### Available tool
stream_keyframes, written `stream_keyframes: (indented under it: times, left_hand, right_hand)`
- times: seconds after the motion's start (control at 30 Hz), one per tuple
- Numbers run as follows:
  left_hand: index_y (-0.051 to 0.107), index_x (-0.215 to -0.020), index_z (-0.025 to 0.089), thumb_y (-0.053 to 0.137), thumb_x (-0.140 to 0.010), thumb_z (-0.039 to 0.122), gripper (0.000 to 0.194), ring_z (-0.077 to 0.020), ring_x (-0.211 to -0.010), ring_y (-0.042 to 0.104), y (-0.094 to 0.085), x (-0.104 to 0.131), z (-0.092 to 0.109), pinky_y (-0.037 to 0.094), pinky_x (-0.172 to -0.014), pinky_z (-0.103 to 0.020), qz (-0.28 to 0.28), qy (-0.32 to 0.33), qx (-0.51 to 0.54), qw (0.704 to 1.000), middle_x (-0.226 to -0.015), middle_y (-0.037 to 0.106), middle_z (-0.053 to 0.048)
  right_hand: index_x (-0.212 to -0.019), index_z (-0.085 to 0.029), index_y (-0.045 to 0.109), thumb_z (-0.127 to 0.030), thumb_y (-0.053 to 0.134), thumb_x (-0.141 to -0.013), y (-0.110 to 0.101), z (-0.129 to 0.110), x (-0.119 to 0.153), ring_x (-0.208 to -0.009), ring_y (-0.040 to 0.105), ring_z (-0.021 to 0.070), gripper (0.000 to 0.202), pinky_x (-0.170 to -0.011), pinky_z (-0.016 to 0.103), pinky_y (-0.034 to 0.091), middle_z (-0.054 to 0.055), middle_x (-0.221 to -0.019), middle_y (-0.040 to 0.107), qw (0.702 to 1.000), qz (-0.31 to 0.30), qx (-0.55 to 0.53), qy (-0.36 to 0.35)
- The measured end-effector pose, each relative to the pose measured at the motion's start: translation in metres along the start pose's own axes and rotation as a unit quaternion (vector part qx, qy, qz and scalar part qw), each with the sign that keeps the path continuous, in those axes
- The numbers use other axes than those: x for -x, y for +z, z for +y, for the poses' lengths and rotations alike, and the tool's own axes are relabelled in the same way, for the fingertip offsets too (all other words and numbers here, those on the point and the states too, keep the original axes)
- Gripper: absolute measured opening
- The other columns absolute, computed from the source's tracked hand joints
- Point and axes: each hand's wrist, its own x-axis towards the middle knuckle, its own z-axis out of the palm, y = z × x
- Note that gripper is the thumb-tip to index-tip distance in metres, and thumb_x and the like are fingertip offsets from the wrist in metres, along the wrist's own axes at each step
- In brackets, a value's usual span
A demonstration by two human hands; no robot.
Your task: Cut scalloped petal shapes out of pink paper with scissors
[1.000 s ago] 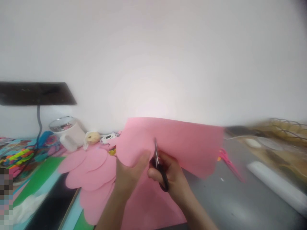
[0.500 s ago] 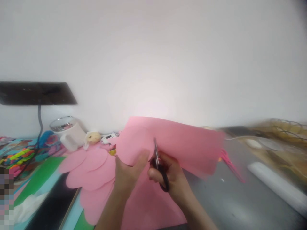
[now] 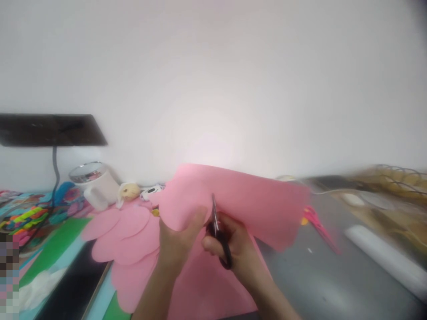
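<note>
My left hand [image 3: 180,238] pinches the lower edge of a rounded piece of pink paper [image 3: 182,200], thumb on top and fingers underneath. That rounded piece appears still joined at its top to the large pink sheet [image 3: 253,195], which is lifted and curves off to the right. In my right hand [image 3: 233,249] are black-handled scissors [image 3: 218,233], gripped by the loops, their blades pointing up along the right side of the rounded piece. Several pink paper petal shapes [image 3: 133,244] lie overlapping to the left. Another pink sheet [image 3: 210,284] lies beneath my hands.
Pink scissors [image 3: 320,231] lie on the grey table [image 3: 320,275] at the right, beside a white roll [image 3: 383,262]. A white cup-like holder with a mirror-like top [image 3: 96,186] stands at the back left. Colourful items [image 3: 26,220] crowd the far left.
Both hands, the scissors and the pink paper have shifted slightly left. The large sheet's right end has swung a little to the left.
</note>
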Motion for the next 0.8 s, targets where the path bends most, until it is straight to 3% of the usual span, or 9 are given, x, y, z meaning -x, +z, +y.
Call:
stream_keyframes:
  times: [0.27,0.8]
  left_hand:
    - [0.070,-0.085,0.017,0.072,-0.062,0.036,0.029,-0.0225,-0.075,0.069,-0.0023,0.0037,0.0019,0.057,-0.061,-0.030,-0.019,-0.011,-0.041,0.999,-0.079,0.073,-0.005]
    - [0.068,-0.086,0.019,0.072,-0.064,0.036,0.028,-0.0226,-0.074,0.069,-0.0041,0.0037,0.0008,0.056,-0.060,-0.031,-0.025,0.005,-0.043,0.999,-0.078,0.072,-0.004]
  right_hand:
    - [-0.070,-0.022,0.055,-0.032,0.084,-0.050,-0.0015,0.0011,-0.0034,-0.056,0.042,0.0125,0.036,-0.054,0.027,0.040,-0.005,-0.062,0.044,0.998,0.014,-0.033,-0.044]
    - [-0.066,-0.023,0.052,-0.039,0.079,-0.055,-0.0013,-0.0027,-0.0012,-0.054,0.038,0.0128,0.033,-0.053,0.028,0.037,-0.005,-0.059,0.041,0.999,0.005,-0.013,-0.050]
